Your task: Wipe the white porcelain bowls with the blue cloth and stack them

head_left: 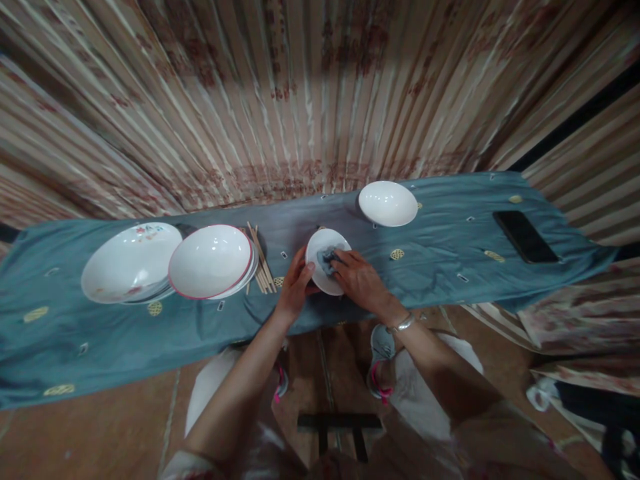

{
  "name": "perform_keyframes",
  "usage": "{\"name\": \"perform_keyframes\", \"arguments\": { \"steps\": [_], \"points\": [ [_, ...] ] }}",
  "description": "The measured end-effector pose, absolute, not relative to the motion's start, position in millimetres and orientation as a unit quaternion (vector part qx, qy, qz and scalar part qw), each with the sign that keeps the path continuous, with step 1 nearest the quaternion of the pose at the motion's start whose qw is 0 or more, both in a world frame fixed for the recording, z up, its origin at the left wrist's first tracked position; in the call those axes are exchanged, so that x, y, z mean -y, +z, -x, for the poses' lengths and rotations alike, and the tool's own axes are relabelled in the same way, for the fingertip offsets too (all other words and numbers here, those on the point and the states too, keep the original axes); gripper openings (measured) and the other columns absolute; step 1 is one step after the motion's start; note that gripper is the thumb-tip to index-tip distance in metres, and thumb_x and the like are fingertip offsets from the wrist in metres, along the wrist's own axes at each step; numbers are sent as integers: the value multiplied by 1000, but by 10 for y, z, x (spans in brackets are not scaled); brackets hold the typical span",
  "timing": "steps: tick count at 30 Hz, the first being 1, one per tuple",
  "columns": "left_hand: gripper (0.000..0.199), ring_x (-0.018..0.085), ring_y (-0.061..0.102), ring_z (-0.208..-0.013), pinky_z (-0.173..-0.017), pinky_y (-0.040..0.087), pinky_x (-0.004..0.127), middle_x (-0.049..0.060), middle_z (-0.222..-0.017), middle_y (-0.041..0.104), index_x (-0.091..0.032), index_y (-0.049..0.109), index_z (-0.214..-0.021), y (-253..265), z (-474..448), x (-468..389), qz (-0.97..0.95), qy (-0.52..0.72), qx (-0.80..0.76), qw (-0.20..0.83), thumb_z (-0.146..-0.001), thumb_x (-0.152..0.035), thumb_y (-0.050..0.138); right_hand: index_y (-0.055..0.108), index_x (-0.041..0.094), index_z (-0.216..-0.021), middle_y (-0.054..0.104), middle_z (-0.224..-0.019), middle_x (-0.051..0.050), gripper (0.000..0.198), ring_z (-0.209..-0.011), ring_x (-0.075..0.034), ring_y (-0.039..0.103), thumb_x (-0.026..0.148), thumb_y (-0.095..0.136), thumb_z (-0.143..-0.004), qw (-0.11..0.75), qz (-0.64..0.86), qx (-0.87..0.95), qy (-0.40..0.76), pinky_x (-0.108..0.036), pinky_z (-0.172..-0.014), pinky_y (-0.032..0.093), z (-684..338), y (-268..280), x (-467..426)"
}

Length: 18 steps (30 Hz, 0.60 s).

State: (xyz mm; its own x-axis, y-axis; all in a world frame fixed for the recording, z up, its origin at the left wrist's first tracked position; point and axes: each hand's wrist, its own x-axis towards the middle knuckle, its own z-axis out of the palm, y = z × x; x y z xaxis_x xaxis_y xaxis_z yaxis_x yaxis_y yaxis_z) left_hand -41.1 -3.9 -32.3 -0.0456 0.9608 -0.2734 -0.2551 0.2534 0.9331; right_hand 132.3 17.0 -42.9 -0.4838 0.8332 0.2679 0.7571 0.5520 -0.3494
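Note:
My left hand (297, 283) grips the left rim of a small white bowl (327, 285), thumb inside the edge and fingers around the outside. The bowl is tilted toward me over the front part of the table. Inside it, my right hand (361, 279) presses a crumpled grey-blue cloth (327, 259) against the bowl's inner surface, fingers bunched on it. A bracelet circles my right wrist. Just left of my left hand lie several wooden chopsticks (263, 263) in a loose bundle.
A stack of red-rimmed white bowls (210, 260) and a stack of large floral-edged bowls (133, 263) stand at the left. Behind and right is a white bowl (387, 203); a black phone (525, 237) lies far right. A blue-green patterned cloth (435, 267) covers the narrow table, with a curtain (320, 100) behind.

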Motion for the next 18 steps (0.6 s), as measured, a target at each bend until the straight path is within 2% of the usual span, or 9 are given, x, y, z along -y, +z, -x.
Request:
{"name": "perform_keyframes", "arguments": {
  "steps": [3,7,12,18],
  "points": [
    [72,29,65,-100,-74,63,38,9,-115,69,-25,60,-136,-327,410,34,-343,510,-513,600,-73,-57,77,72,12,-111,63,-134,-21,27,-125,-33,57,17,49,-97,182,459,864,98,-53,-109,47,-1333,-396,-168],
    [76,29,65,-100,-66,63,36,10,-120,68,-24,57,-140,-323,409,34,-349,506,-520,594,-74,-59,74,73,9,-106,66,-128,-23,28,-125,-33,59,14,48,-95,151,441,879,99,-51,-110,47,-1335,-334,-137],
    [77,29,66,-102,-61,62,31,10,-132,65,-25,58,-139,-324,398,29,-353,512,-519,587,-73,-60,75,76,14,-101,73,-118,-15,26,-119,-27,65,12,52,-92,176,411,879,163,-47,-110,47,-1384,-317,-144],
    [69,30,64,-112,-73,65,35,7,-137,63,-26,60,-138,-399,405,13,-350,523,-524,573,-78,-59,70,75,19,-112,73,-124,-11,31,-115,-25,68,15,52,-92,216,381,863,253,-42,-101,54,-1392,-328,-172]
  ]
}}
